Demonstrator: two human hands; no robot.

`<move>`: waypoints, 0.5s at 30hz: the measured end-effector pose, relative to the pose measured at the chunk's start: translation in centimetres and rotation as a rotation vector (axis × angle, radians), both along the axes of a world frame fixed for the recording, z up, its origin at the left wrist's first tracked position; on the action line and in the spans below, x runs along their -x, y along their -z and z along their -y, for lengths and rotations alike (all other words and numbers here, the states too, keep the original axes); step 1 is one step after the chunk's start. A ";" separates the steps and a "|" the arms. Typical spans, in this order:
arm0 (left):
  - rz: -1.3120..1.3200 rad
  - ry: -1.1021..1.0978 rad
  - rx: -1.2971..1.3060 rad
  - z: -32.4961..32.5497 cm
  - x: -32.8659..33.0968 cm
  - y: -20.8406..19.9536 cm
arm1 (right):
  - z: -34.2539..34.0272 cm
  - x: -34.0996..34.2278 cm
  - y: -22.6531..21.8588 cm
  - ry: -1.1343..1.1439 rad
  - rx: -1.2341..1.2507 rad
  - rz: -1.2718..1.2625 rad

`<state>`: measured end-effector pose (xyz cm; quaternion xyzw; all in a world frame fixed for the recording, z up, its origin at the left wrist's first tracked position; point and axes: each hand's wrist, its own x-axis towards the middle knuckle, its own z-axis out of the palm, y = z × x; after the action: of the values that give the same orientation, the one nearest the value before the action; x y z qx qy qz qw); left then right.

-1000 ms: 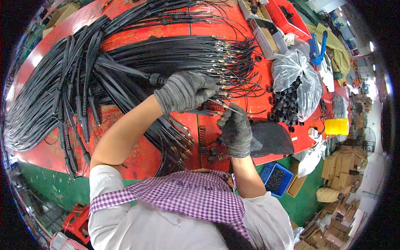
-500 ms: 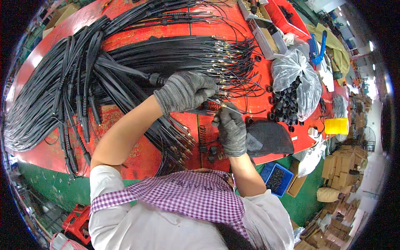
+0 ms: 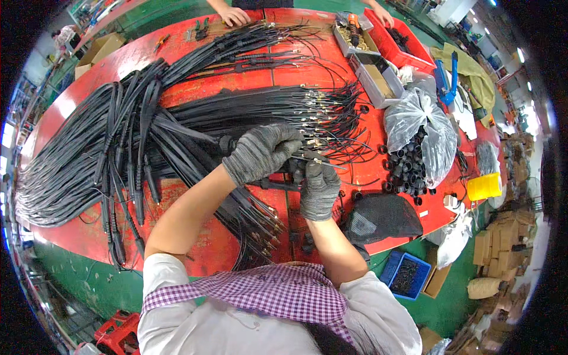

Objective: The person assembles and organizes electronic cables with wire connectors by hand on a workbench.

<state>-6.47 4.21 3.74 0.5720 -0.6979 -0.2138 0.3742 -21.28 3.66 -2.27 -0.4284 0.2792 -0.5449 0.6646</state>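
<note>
My left hand (image 3: pixel 263 155), in a grey knitted glove, is closed around the end of a black cable, with thumb and fingers pinched together. Just to its right my right hand (image 3: pixel 321 190), gloved alike, pinches the same cable's end, where a brass-coloured fitting (image 3: pixel 318 161) and a thin wire tip stick out above the fingers. The part of the cable between the hands is mostly hidden. Beyond them lies a thick bundle of black cables (image 3: pixel 236 106), their metal connectors and thin black leads fanning out to the right. More cables (image 3: pixel 257 228) lie under my left forearm.
A clear plastic bag (image 3: pixel 438 142) spills black rings (image 3: pixel 408 168) on the red table (image 3: pixel 177 201). Close by is a black mesh bag (image 3: pixel 384 218). Parts trays (image 3: pixel 378 80) and a red bin (image 3: pixel 402 41) stand far right. Another person's hands (image 3: pixel 234 16) rest at the far edge.
The view has shifted, so the table sits lower and another person's hands show at the far edge. My right hand has come closer to my left; both keep their pinch.
</note>
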 end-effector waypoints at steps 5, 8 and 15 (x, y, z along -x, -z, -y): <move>-0.045 -0.026 0.019 0.5 -0.4 -0.2 | 0.5 -0.8 -1.7 -0.026 0.057 -0.090; 0.016 -0.061 0.093 0.7 -0.6 -0.8 | 1.2 -0.3 -3.5 -0.140 0.116 -0.195; -0.162 -0.114 0.190 -0.1 0.0 -1.9 | 3.5 0.5 -6.0 -0.595 -0.004 -0.358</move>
<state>-6.47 4.34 5.63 0.5539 -0.6488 -0.1706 0.4932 -21.77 0.20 3.74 -0.5786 0.2553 -0.2428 0.7357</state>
